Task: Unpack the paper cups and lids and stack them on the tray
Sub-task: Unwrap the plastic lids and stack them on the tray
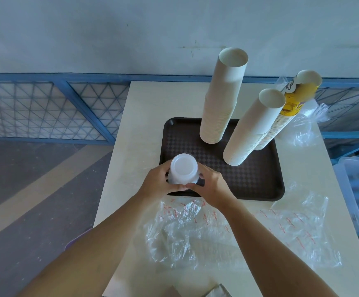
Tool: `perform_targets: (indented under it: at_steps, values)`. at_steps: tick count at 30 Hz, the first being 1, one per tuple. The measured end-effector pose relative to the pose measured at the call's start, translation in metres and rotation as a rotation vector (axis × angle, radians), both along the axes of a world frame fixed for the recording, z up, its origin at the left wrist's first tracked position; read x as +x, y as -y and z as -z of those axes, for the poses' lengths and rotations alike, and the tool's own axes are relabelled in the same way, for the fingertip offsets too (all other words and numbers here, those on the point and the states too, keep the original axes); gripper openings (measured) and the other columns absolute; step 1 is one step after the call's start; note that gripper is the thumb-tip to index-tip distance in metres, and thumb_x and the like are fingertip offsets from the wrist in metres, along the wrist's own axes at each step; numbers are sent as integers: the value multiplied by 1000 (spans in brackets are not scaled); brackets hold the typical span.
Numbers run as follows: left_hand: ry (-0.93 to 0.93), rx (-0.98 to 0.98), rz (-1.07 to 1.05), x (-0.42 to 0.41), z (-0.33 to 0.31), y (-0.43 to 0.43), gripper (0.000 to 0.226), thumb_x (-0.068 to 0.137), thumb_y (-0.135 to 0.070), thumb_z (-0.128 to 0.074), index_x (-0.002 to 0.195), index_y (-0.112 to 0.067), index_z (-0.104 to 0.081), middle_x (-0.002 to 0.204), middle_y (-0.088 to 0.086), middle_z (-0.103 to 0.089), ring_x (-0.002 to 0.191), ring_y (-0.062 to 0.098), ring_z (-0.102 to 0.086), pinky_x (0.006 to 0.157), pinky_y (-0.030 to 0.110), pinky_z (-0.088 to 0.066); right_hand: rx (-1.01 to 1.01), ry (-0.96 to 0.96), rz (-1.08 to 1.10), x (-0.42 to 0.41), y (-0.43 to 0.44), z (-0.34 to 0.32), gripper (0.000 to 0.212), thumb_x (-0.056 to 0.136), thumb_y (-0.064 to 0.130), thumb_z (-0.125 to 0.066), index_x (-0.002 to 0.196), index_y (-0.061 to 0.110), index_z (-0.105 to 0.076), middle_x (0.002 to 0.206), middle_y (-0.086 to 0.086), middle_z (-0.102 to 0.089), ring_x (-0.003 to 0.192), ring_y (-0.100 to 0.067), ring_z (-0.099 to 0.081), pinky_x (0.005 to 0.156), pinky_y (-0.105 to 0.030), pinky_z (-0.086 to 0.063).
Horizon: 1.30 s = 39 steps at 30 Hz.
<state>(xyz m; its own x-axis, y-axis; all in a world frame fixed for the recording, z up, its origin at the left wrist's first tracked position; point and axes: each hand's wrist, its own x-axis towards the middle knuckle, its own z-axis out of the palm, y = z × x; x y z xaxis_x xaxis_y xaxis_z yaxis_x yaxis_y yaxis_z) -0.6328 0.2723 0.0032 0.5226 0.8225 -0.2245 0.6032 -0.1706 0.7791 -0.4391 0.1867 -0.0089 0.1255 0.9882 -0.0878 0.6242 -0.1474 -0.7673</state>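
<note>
Cup stacks (221, 99) upright on brown tray (249, 183), lid stack (181, 168) at its corner.

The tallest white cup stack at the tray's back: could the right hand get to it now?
Probably yes, once freed: the right hand grips the lid stack, and only bare tray lies between it and that cup stack.

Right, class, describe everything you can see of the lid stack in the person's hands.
The lid stack is round, translucent white plastic, its flat top facing the camera. It stands upright over the near left corner of the tray. The left hand and right hand grip its sides; their fingers hide its base.
</note>
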Motion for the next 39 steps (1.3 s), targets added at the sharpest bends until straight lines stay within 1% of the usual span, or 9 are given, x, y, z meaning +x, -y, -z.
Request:
perform_targets:
  at_steps: [3, 7, 12, 17, 20, 24, 29, 35, 39]
  values:
    - [-15, 3, -1, 0, 4, -1, 86, 71, -35, -98, 146, -28, -57, 126, -15, -65, 117, 11, -60, 104, 33, -54, -22, 27, -13, 1, -2, 3, 71, 83, 30, -87, 146, 19, -55, 131, 3, -67, 112, -5, -57, 101, -31, -55]
    - [-33, -15, -14, 2, 7, -2, 85, 71, -34, -98, 145, -27, -58, 130, -10, -68, 118, 15, -62, 104, 34, -53, -50, 53, -11, 0, -4, 7, 75, 82, 38, -87, 147, 22, -52, 135, 3, -66, 122, -16, -61, 105, -40, -55]
    - [-47, 1, -4, 4, 7, -1, 85, 72, -30, -98, 146, -24, -57, 133, -5, -67, 116, 12, -57, 103, 33, -50, -100, 65, 18, -3, -4, 8, 80, 80, 39, -89, 148, 23, -50, 136, 2, -64, 124, -18, -58, 106, -47, -53]
    - [-19, -5, -35, 1, 10, 3, 97, 64, -29, -101, 149, -33, -53, 136, -12, -65, 125, 14, -60, 106, 36, -53, -209, 49, -33, -4, 3, -9, 110, 85, 36, -84, 165, 19, -12, 162, -4, -37, 149, -25, -33, 120, -46, -33]
    - [42, -76, -59, -2, 12, 8, 97, 64, -24, -100, 147, -39, -53, 132, -18, -65, 124, 11, -62, 106, 33, -54, -255, 39, -37, -2, 11, -25, 106, 91, 27, -73, 166, 16, 1, 171, -4, -19, 157, -25, -16, 125, -42, -22]
    - [53, -74, -65, -3, 18, 11, 86, 69, -27, -98, 145, -31, -57, 133, -13, -65, 124, 12, -61, 107, 38, -56, -118, 58, 24, -6, 13, -50, 97, 91, 26, -71, 166, 15, -10, 170, -3, -21, 155, -22, -19, 121, -33, -22]
    - [82, -16, -150, 1, 20, 20, 85, 69, -36, -98, 143, -37, -56, 131, -16, -67, 116, 16, -66, 94, 33, -61, 20, 226, -13, -15, -2, -67, 98, 84, 36, -77, 162, 8, -24, 161, -7, -30, 140, -32, -33, 115, -42, -34]
    - [65, 15, -183, 10, 27, 24, 78, 63, -43, -98, 132, -34, -62, 114, -13, -71, 103, 13, -66, 78, 20, -55, -12, 420, -131, -22, -19, -75, 104, 79, 57, -76, 160, 13, -28, 154, -5, -34, 132, -32, -36, 106, -46, -45]
    - [38, 32, -195, 12, 34, 23, 75, 63, -45, -98, 128, -30, -64, 110, -10, -71, 97, 13, -66, 73, 18, -54, -90, 513, -181, -25, -31, -73, 96, 81, 56, -76, 157, 17, -32, 147, -5, -42, 127, -30, -41, 105, -47, -48]
